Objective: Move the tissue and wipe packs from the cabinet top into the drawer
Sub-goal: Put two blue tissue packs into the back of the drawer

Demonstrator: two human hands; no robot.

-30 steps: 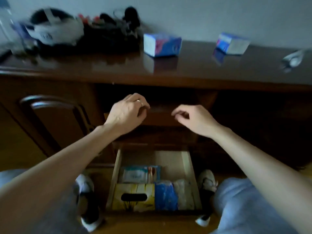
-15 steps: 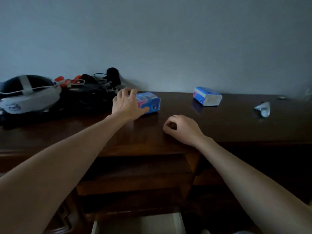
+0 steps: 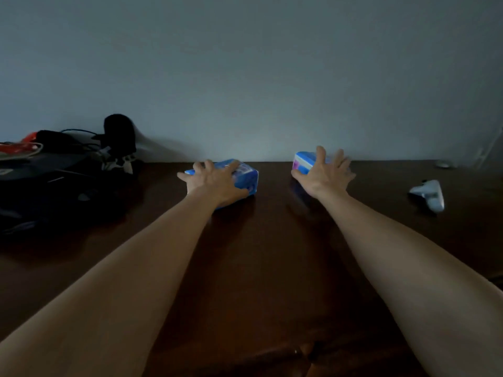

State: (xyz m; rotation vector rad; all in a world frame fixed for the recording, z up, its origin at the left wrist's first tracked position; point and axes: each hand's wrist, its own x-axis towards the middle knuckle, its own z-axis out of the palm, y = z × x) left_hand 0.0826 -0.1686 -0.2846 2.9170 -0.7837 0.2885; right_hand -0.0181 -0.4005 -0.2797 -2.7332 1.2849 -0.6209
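- A dark, glossy wooden cabinet top [image 3: 272, 254] fills the lower view, set against a plain grey-blue wall [image 3: 245, 63]; the light is dim.
- Half a second ago the right hand was a loose fist resting on the wood near the front edge; it is now stretched to the back, over the second pack. The drawer front seen then below the top is out of view.
- The left hand [image 3: 215, 180] lies on one blue tissue pack [image 3: 246, 176], fingers spread across its top and thumb at its near side, the pack resting on the wood.
- The right hand [image 3: 322, 172] has fingers splayed wide over the other blue-and-white pack [image 3: 302, 160]; whether it grips it I cannot tell.
- Two packs, two hands, well apart from each other.
- One heap of dark gear and cables [image 3: 62, 172] at the left; one white controller [image 3: 428, 195] at the right.
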